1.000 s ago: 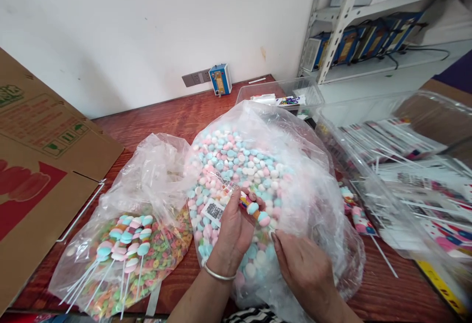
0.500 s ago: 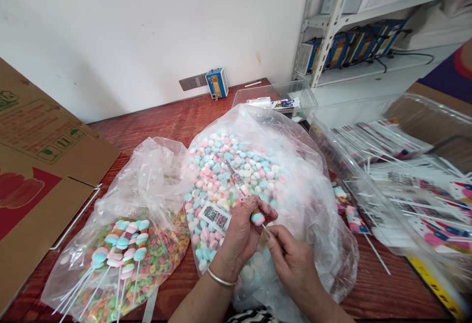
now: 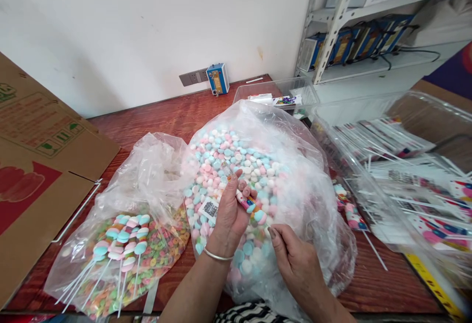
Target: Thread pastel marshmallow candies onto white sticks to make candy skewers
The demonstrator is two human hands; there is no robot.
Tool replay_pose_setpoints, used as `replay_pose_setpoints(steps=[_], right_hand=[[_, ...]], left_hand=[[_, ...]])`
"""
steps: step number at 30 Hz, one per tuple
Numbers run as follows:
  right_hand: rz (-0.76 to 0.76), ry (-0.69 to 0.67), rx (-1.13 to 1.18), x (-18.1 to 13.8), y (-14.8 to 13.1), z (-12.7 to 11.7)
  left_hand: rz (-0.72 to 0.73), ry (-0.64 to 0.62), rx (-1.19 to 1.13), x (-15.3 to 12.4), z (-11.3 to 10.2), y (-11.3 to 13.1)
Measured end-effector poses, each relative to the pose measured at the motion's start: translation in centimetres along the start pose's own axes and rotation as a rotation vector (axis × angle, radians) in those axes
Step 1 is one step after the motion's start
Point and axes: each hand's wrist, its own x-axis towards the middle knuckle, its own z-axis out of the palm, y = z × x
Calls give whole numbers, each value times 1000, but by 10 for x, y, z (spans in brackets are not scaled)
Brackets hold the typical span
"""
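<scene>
Over the big bag [image 3: 306,175] of soft sweets, the person's left hand [image 3: 234,210] is holding a printed wrapper [image 3: 244,200], its fingers bending around it, and a string of pink and blue candy [image 3: 260,216] is showing at the wrapper's lower end, also above the big bag. The hand is tilting the wrapper down toward the right hand [image 3: 297,254], seemingly so that the candy is lining up with the wrapper. The right hand is hovering over the big bag's near side, narrow, with its thumb lying against curled fingers; whether a stick is sitting in that pinch, one cannot tell. Left of the big bag, a smaller bag [image 3: 147,165] is lying, and bare candy skewers [image 3: 123,237] are resting on it, perhaps because its soft top is serving as a handy ledge, their sticks pointing toward the person. Right of the big bag, a wrapped candy [image 3: 355,215] is lying on the table [image 3: 387,291], and beyond that a clear bin [image 3: 354,178] is holding more wrappers [image 3: 387,136], probably standing there to be within reach.
</scene>
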Motion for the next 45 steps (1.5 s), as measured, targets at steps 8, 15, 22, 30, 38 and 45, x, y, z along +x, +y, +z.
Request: replay_pose_setpoints(steps=[8,15,22,30,38,45], right_hand=[[-75,18,-145,8,-2,-3],[-104,35,-96,4,5,-4],[699,-228,1014,12,-3,9],[322,-120,456,14,-4,-5],[31,-110,112,2,2,-14],[-293,113,-341,8,-9,-5]], left_hand=[[-15,60,-14,-10,-3,-13],[1,46,-24,-15,1,-11],[-101,-136,88,-32,-1,-35],[59,-25,100,-3,6,-1],[-196,37,-44,-7,16,10],[-80,101,5,-17,20,-19]])
